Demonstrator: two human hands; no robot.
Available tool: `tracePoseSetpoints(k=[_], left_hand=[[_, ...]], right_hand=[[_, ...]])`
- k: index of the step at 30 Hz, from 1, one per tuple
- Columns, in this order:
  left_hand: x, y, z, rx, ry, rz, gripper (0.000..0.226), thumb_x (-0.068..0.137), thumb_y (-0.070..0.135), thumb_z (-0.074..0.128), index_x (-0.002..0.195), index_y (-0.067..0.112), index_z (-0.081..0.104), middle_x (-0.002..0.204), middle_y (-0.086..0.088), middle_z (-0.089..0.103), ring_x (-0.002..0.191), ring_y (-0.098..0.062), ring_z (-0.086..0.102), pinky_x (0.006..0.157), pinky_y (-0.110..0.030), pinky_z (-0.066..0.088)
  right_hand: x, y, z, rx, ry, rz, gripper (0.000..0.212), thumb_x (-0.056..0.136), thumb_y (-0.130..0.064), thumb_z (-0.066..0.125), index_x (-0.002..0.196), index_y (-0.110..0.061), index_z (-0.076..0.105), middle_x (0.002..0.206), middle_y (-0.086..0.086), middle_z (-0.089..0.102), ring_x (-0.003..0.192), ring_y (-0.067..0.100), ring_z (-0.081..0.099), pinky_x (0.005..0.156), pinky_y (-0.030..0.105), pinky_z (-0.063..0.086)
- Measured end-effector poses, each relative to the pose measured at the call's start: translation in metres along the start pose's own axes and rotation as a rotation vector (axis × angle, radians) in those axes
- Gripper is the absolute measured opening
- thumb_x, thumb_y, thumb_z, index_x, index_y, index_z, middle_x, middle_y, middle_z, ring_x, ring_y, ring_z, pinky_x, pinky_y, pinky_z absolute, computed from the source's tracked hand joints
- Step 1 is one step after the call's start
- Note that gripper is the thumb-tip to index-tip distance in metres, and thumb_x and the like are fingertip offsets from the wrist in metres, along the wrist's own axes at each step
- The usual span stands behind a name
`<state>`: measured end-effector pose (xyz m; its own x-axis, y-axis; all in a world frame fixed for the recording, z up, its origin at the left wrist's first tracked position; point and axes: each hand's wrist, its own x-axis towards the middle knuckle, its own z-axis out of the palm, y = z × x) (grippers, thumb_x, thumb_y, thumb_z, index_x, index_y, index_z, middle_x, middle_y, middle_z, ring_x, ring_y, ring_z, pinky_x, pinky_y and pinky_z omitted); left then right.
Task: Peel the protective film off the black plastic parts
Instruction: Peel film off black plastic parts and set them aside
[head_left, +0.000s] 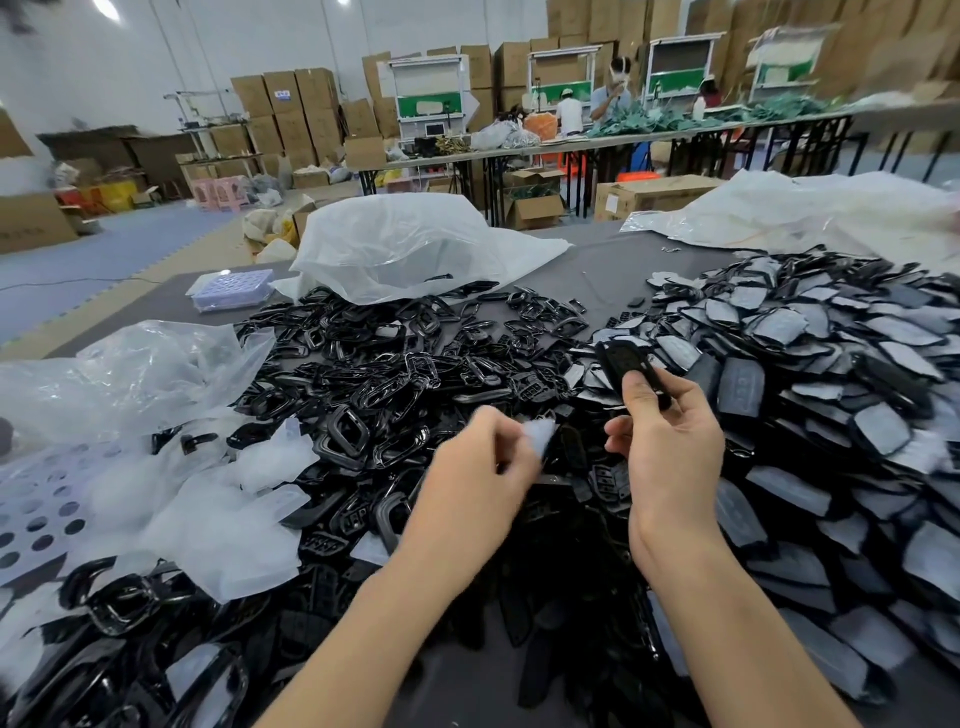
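Note:
My right hand (670, 441) grips a black plastic part (626, 366) by its lower end and holds it upright above the table. Its face looks bare and glossy. My left hand (488, 467) pinches a small piece of whitish protective film (537, 434), apart from the part and to its left. A heap of film-covered black parts (831, 364) fills the right side. A pile of glossy black frames and parts (395, 374) lies in the middle and left.
Peeled film scraps (218, 499) lie at the left near a crumpled clear bag (130, 374). A large white bag (405, 244) and a blue plastic tray (231, 288) sit farther back. Another white bag (810, 213) lies at far right. People work at distant tables.

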<state>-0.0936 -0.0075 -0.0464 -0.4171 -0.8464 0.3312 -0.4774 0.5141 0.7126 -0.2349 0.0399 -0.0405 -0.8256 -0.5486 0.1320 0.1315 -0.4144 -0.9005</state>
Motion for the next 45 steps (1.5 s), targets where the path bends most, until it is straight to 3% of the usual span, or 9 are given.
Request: tracePoseSetpoints(k=[2, 8, 16, 22, 27, 30, 34, 39, 45], left_hand=[[-0.012, -0.004, -0.017, -0.204, 0.072, -0.061, 0.011, 0.093, 0.029, 0.057, 0.083, 0.028, 0.058, 0.069, 0.01, 0.065, 0.058, -0.002, 0.056, 0.055, -0.015, 0.046], [-0.042, -0.019, -0.042, -0.565, 0.051, -0.205, 0.029, 0.103, 0.019, 0.052, 0.095, 0.036, 0.073, 0.072, 0.004, 0.065, 0.065, -0.011, 0.065, 0.071, -0.029, 0.06], [-0.048, -0.026, -0.042, -0.557, 0.144, -0.19, 0.019, 0.092, 0.009, 0.068, 0.095, 0.026, 0.077, 0.082, 0.0, 0.075, 0.073, -0.01, 0.069, 0.072, -0.015, 0.052], [-0.048, -0.026, -0.046, -0.492, 0.176, -0.123, 0.029, 0.092, 0.007, 0.067, 0.087, 0.033, 0.077, 0.115, 0.02, 0.064, 0.071, -0.012, 0.069, 0.072, -0.018, 0.054], [-0.051, -0.029, -0.047, -0.448, 0.213, -0.112, 0.024, 0.095, 0.015, 0.065, 0.091, 0.037, 0.073, 0.083, 0.007, 0.072, 0.068, -0.01, 0.066, 0.066, -0.02, 0.053], [-0.051, -0.031, -0.046, -0.415, 0.228, -0.101, 0.023, 0.096, 0.015, 0.063, 0.092, 0.036, 0.072, 0.082, 0.008, 0.072, 0.072, -0.011, 0.065, 0.07, -0.026, 0.055], [-0.051, -0.032, -0.045, -0.382, 0.271, -0.078, 0.023, 0.095, 0.019, 0.064, 0.097, 0.042, 0.064, 0.085, 0.012, 0.068, 0.071, -0.013, 0.065, 0.07, -0.031, 0.055], [-0.052, -0.03, -0.043, -0.471, 0.255, -0.106, 0.023, 0.092, 0.017, 0.067, 0.096, 0.039, 0.061, 0.076, 0.005, 0.061, 0.066, -0.012, 0.064, 0.066, -0.023, 0.054], [-0.051, -0.028, -0.048, -0.636, 0.163, -0.149, 0.017, 0.091, 0.018, 0.066, 0.107, 0.025, 0.069, 0.093, 0.002, 0.074, 0.078, -0.011, 0.071, 0.072, -0.016, 0.054]], right_hand=[[-0.003, 0.001, 0.002, -0.015, -0.073, 0.04, 0.011, 0.098, -0.016, 0.065, 0.095, -0.027, 0.063, 0.057, -0.016, 0.064, 0.05, 0.001, 0.058, 0.049, 0.017, 0.05], [-0.028, 0.012, 0.018, -0.017, -0.392, 0.242, 0.009, 0.095, -0.006, 0.066, 0.098, -0.015, 0.066, 0.066, -0.01, 0.071, 0.063, 0.01, 0.069, 0.058, 0.021, 0.057], [-0.044, 0.024, 0.021, -0.04, -0.534, 0.339, 0.01, 0.093, -0.008, 0.069, 0.102, -0.012, 0.071, 0.094, 0.012, 0.076, 0.078, 0.019, 0.076, 0.072, 0.025, 0.06], [-0.048, 0.025, 0.023, -0.177, -0.667, 0.293, 0.016, 0.091, -0.009, 0.072, 0.101, -0.022, 0.071, 0.078, 0.006, 0.076, 0.068, 0.016, 0.074, 0.065, 0.02, 0.057], [-0.054, 0.019, 0.023, -0.196, -0.777, 0.232, 0.017, 0.091, -0.018, 0.074, 0.096, -0.034, 0.075, 0.082, 0.007, 0.077, 0.073, 0.018, 0.075, 0.068, 0.018, 0.057], [-0.054, 0.017, 0.023, -0.172, -0.808, 0.223, 0.018, 0.095, -0.019, 0.069, 0.099, -0.034, 0.077, 0.085, 0.007, 0.077, 0.074, 0.015, 0.075, 0.069, 0.018, 0.057], [-0.056, 0.015, 0.024, -0.125, -0.812, 0.247, 0.02, 0.087, -0.041, 0.069, 0.102, -0.031, 0.078, 0.093, 0.005, 0.078, 0.081, 0.02, 0.076, 0.074, 0.021, 0.058], [-0.055, 0.021, 0.022, -0.186, -0.784, 0.152, 0.019, 0.093, -0.015, 0.072, 0.101, -0.031, 0.076, 0.08, 0.003, 0.076, 0.07, 0.012, 0.071, 0.066, 0.018, 0.055], [-0.053, 0.024, 0.022, -0.188, -0.742, 0.141, 0.016, 0.093, -0.02, 0.071, 0.101, -0.033, 0.076, 0.078, 0.004, 0.075, 0.068, 0.015, 0.071, 0.066, 0.02, 0.056]])
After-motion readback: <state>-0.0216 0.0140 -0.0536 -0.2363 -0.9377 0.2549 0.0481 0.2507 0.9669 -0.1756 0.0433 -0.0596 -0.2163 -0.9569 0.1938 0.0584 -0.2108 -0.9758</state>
